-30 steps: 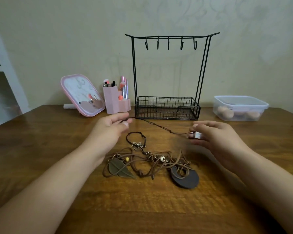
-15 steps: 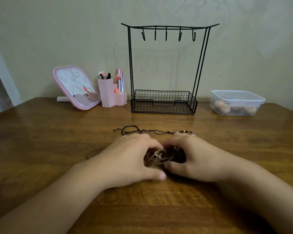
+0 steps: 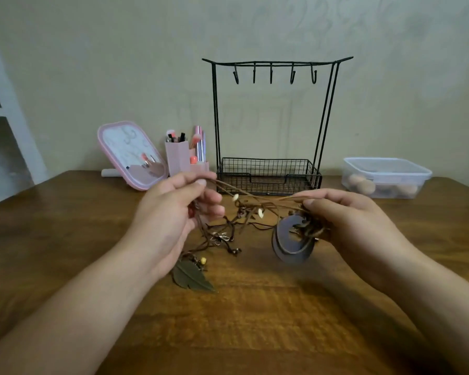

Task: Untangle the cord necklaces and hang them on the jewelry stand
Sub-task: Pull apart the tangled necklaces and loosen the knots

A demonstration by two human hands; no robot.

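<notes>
A plain beige wall backs a dark wooden table. At the table's far edge, near the middle, stands the black wire jewelry stand, its five hooks bare and its mesh basket at the foot. To its left along the same edge are a pink cosmetics holder and a pink-framed mirror tilted back; toward the far right corner sits a clear lidded box with pale round things inside.

Both hands are raised above the middle of the table with the tangle of cord necklaces stretched between them. The left hand has a narrow grip: thumb and forefinger pinched closed on several brown cords at its upper end, the other fingers curled loosely below with more cord running through the palm. From beneath it a bronze leaf pendant hangs down and seems to touch the table, though contact is hard to judge. The right hand is also closed, thumb and fingers clamped on a bunch of cords and a knotted cluster; a dark round disc pendant with a hole dangles just beside its fingertips, clear of the table. Between the hands the cords run taut, carrying small pale beads, and a looser snarl with small metal charms droops toward the table.
</notes>
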